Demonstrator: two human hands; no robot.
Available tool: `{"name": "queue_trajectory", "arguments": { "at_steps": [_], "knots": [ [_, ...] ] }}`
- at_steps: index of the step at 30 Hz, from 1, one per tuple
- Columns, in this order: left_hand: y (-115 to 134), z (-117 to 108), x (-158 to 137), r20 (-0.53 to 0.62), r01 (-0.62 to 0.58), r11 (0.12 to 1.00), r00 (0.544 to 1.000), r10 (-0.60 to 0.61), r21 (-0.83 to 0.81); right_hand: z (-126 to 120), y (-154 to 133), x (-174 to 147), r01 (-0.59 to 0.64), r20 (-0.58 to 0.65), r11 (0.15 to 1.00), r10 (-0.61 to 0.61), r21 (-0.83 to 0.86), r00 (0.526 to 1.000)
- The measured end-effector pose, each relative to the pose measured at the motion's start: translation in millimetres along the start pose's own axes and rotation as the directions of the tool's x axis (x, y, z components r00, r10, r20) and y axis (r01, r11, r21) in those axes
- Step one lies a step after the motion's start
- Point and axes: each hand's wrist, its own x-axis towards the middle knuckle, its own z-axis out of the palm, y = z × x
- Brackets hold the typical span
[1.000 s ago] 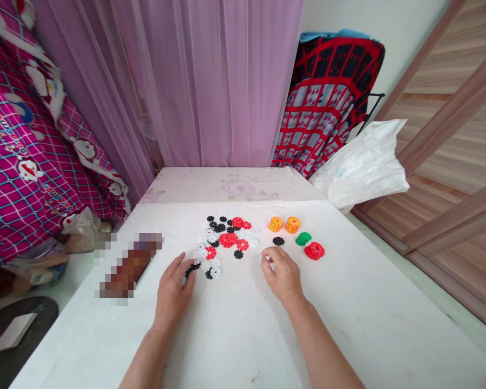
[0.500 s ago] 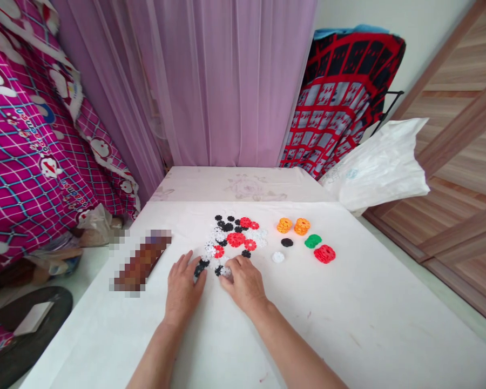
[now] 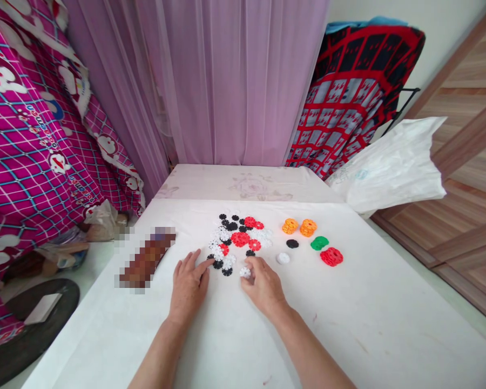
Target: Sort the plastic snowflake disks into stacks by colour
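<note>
My right hand (image 3: pixel 263 282) pinches a white notched disc (image 3: pixel 245 273) between thumb and fingers, at the near right of a loose pile. My left hand (image 3: pixel 190 283) rests on the table with its fingers apart, the index fingertip at a black disc (image 3: pixel 210 259) on the pile's near left edge. The pile mixes white, black and red discs (image 3: pixel 240 239) shaped like flat flowers. Sorted by colour to the right are two orange stacks (image 3: pixel 290 226), a green stack (image 3: pixel 319 243), a red stack (image 3: pixel 331 256), a black disc stack (image 3: pixel 292 243) and a white disc stack (image 3: pixel 283 258).
A white cloth covers the table (image 3: pixel 235 340). A blurred-out brown object (image 3: pixel 148 259) lies at the left. Beyond the right edge is a white plastic bag (image 3: pixel 389 167). A purple curtain (image 3: pixel 243 81) hangs behind the table.
My right hand has drawn a white disc away from the pile, toward the right. My left index finger has stretched toward the pile's edge. The view has shifted slightly.
</note>
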Motion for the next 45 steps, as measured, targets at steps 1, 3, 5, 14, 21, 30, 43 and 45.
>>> {"name": "queue_trajectory", "arguments": {
  "at_steps": [1,3,5,14,21,30,43,45],
  "knots": [
    [0,0,0,0.006,-0.008,1.0,1.0,0.008,-0.002,-3,1,0,-0.004,-0.008,1.0,0.004,0.017,1.0],
    [-1,0,0,0.012,-0.023,1.0,1.0,0.023,-0.008,-13,6,2,-0.013,-0.042,0.999,0.015,0.048,0.999],
    [-2,1,0,0.013,-0.035,0.999,0.999,0.035,-0.013,-29,15,7,-0.051,-0.111,0.996,0.059,0.07,0.992],
    [-4,0,1,0.016,-0.009,0.999,1.0,0.01,-0.038,-95,86,23,-0.31,-0.246,0.917,0.371,0.253,0.896],
    [-6,0,3,0.02,0.004,0.998,1.0,-0.002,-0.056,-82,69,20,-0.307,-0.117,0.948,0.315,0.081,0.942],
    [-8,3,3,0.012,-0.005,0.999,1.0,0.005,-0.048,-78,64,24,-0.29,-0.094,0.957,0.288,-0.002,0.953],
    [-6,0,2,0.021,-0.007,0.999,1.0,0.008,-0.05,-84,73,21,-0.236,-0.144,0.971,0.238,0.029,0.96],
    [-4,0,2,0.02,-0.002,0.999,1.0,0.003,-0.047,-85,72,21,-0.21,-0.163,0.977,0.213,0.034,0.963]
  ]
}}
